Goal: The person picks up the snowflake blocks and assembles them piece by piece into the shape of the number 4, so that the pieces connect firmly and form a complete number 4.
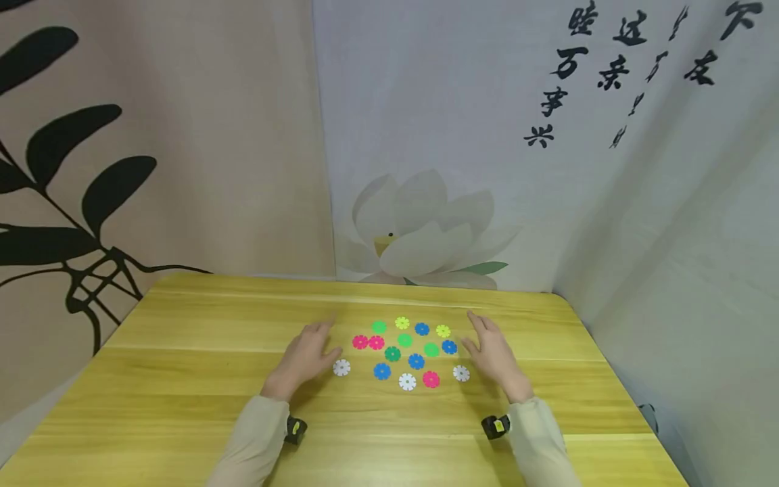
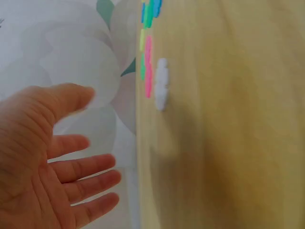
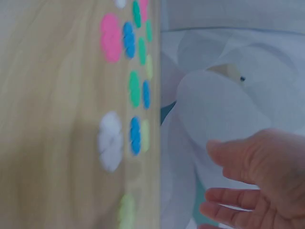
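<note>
Several flat, notched plastic discs shaped like flowers lie spread on the wooden table [image 1: 341, 433]. My left hand [image 1: 306, 355] hovers at their left side with fingers extended and nothing held. Closest to it are a white disc [image 1: 342, 367] and two pink discs, one of them this left pink disc [image 1: 360, 342]. On the opposite side, my right hand [image 1: 496, 352] is likewise empty, its fingers spread, beside a blue disc [image 1: 449, 347] and another white disc [image 1: 461, 373]. The right wrist view also shows a yellow-green disc [image 3: 126, 212] low in the picture.
Between the hands are a dark green disc [image 1: 392, 354], a yellow disc [image 1: 402, 323] and a pink disc [image 1: 431, 379], among others. Behind the table's far edge hangs a printed curtain [image 1: 438, 135]. A black wrist camera [image 1: 295, 430] sits at the left cuff, another [image 1: 496, 427] at the right.
</note>
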The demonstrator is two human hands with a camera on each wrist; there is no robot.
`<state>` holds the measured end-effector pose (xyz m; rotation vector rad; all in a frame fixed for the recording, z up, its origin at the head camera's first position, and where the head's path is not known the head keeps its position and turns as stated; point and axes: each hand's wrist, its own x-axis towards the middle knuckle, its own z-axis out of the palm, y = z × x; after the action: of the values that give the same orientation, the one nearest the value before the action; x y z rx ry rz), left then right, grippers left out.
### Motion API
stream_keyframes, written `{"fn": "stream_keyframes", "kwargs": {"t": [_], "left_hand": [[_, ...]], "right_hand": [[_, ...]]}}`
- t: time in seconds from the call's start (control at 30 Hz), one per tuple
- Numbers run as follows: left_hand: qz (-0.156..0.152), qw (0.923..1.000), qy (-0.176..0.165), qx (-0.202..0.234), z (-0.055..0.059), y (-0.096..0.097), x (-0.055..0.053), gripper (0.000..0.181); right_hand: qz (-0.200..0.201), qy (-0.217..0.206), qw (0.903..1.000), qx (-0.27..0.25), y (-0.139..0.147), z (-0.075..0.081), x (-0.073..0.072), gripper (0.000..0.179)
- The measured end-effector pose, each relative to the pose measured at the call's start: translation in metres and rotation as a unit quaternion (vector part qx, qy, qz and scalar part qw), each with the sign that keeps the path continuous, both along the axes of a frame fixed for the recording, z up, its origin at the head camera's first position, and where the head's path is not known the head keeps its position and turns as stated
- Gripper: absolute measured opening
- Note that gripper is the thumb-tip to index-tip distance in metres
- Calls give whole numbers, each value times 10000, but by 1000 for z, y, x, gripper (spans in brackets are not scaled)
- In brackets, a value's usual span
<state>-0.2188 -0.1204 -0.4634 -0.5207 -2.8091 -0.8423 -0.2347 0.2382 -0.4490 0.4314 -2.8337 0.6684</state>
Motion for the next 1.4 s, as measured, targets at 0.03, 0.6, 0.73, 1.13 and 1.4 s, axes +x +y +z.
{"fn": "stream_keyframes", "kwargs": {"t": [0.03,0.6,0.73,1.13,1.4], "left_hand": [[10,9999,-130,35,-2,-1,1,61],[-95,9979,-635,-41,-12,2,3,33],[-138,9975,-691,17,-12,4,3,30],[-94,9951,-979,106,-11,12,1,20],[-124,9922,-1239,85,-11,14,-7,23]], "right_hand": [[-38,-136,9999,-61,3,-2,0,57],[-383,-809,9956,-279,36,-34,-6,31],[-312,-795,9960,-278,36,-33,-7,26],[-405,-1016,9937,-246,35,-28,-7,19],[-671,-1437,9865,-416,35,-26,-11,23]]}}
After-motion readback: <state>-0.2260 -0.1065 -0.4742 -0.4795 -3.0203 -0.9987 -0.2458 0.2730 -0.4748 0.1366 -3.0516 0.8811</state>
